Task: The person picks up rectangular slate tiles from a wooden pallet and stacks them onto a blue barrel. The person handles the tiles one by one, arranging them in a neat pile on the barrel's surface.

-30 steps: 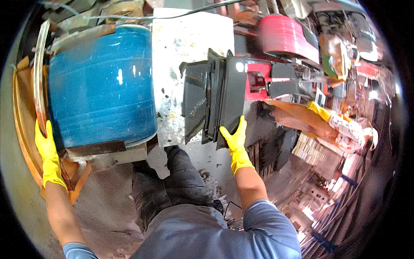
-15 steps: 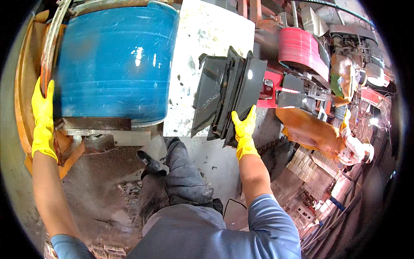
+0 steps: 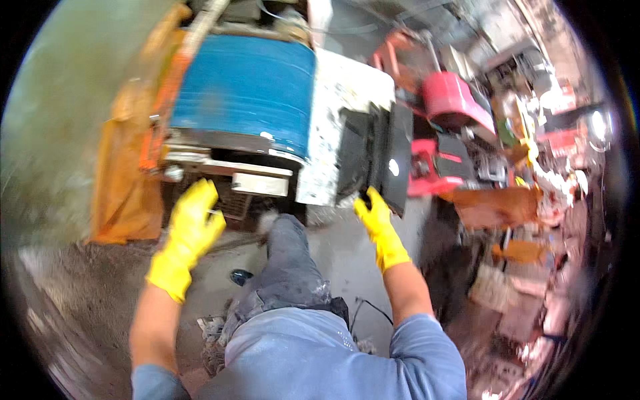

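My left hand (image 3: 190, 233), in a yellow rubber glove, hangs in the air just below the front end of a blue conveyor belt (image 3: 243, 90). Its fingers and thumb are apart and nothing shows between them. My right hand (image 3: 381, 230), gloved the same, is by the lower edge of a stack of dark, flat slabs (image 3: 390, 157). Thumb and forefinger are spread; whether the fingertips touch the slabs is unclear. The stack leans together on a white, dark-speckled board (image 3: 327, 133) beside the belt.
An orange sheet (image 3: 127, 180) and an orange-red rail (image 3: 163, 110) border the belt's left side. To the right stand red machine parts (image 3: 427, 170) and a pink-red belt (image 3: 453, 97). A person (image 3: 557, 197) in an orange apron works at far right.
My left hand has left the rail beside the belt, moving right and nearer to me. My right hand stays by the dark slabs. The whole view has shifted with my head.
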A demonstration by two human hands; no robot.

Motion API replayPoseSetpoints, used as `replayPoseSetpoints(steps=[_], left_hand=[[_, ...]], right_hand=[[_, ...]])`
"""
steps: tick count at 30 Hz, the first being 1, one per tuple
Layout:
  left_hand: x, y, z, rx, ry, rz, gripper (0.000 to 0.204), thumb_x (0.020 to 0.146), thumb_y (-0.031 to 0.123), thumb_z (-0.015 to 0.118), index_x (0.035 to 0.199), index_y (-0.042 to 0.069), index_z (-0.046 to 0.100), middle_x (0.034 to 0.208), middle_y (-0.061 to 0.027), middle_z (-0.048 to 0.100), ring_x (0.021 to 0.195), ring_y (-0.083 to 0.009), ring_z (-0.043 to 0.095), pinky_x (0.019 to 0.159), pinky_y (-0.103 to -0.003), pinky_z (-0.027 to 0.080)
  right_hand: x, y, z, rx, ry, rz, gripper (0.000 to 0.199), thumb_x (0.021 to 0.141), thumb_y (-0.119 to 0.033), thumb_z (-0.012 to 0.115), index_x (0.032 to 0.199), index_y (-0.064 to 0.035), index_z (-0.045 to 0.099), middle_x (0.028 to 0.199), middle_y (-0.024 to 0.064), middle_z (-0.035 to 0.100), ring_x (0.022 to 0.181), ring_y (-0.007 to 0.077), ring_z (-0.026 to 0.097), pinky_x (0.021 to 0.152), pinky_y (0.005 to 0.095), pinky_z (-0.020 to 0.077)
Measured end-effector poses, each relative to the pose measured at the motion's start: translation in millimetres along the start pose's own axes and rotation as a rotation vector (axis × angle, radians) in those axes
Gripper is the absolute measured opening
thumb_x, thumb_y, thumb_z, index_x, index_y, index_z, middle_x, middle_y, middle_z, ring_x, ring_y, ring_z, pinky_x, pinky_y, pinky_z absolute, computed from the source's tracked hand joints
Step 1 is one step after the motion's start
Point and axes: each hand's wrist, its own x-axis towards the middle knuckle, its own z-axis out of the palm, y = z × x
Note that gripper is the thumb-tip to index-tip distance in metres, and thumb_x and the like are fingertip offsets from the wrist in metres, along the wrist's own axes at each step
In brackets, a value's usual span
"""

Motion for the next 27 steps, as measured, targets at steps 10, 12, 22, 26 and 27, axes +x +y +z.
replayPoseSetpoints(steps=[10,12,22,26,27], left_hand=[[-687.8,138.6,-62.2,-0.031,0.232,-2.007,0.048,0.086,0.039,0.074,0.108,-0.003,0.078,0.106,-0.0287,0.076,0.105,-0.0458,0.074,0.088,-0.052,0.056],[-729.5,147.5,-72.9,0.037,0.344,-1.952,0.050,0.089,0.036,0.078,0.119,-0.004,0.075,0.113,-0.0294,0.074,0.111,-0.0442,0.071,0.093,-0.051,0.055],[-562.9,176.2,-5.5,-0.061,0.839,-1.958,0.066,0.098,0.047,0.071,0.146,0.002,0.062,0.141,-0.0257,0.066,0.131,-0.0407,0.063,0.111,-0.048,0.050],[-558.3,141.1,-57.0,-0.129,1.101,-1.824,0.073,0.097,0.050,0.072,0.148,-0.001,0.058,0.141,-0.0273,0.066,0.132,-0.0430,0.061,0.112,-0.047,0.048],[-550.7,124.4,-89.7,-0.182,1.052,-1.813,0.074,0.097,0.051,0.073,0.149,0.000,0.058,0.142,-0.0272,0.066,0.133,-0.0425,0.061,0.113,-0.047,0.047]], right_hand=[[-178.5,-263.7,179.2,0.106,-1.047,-0.728,0.065,0.096,-0.040,0.079,0.144,-0.0001,0.062,0.142,0.0228,0.067,0.134,0.0366,0.064,0.113,0.0431,0.0489],[-202.2,-324.3,206.0,0.009,-1.075,-0.897,0.065,0.097,-0.040,0.078,0.146,-0.0004,0.061,0.138,0.0220,0.070,0.131,0.0362,0.066,0.112,0.0415,0.0496],[-309.9,-704.7,336.1,0.381,-0.761,-1.535,0.077,0.094,-0.040,0.081,0.152,0.0008,0.053,0.147,0.0270,0.062,0.138,0.0419,0.059,0.116,0.0461,0.0458],[-287.8,-848.2,395.3,0.345,-0.482,-1.512,0.081,0.093,-0.042,0.080,0.154,0.0020,0.050,0.152,0.0280,0.057,0.143,0.0419,0.053,0.122,0.0457,0.0399],[-262.6,-882.2,405.4,0.292,-0.351,-1.513,0.083,0.092,-0.045,0.080,0.153,0.0029,0.051,0.152,0.0282,0.057,0.143,0.0418,0.053,0.121,0.0452,0.0401]])
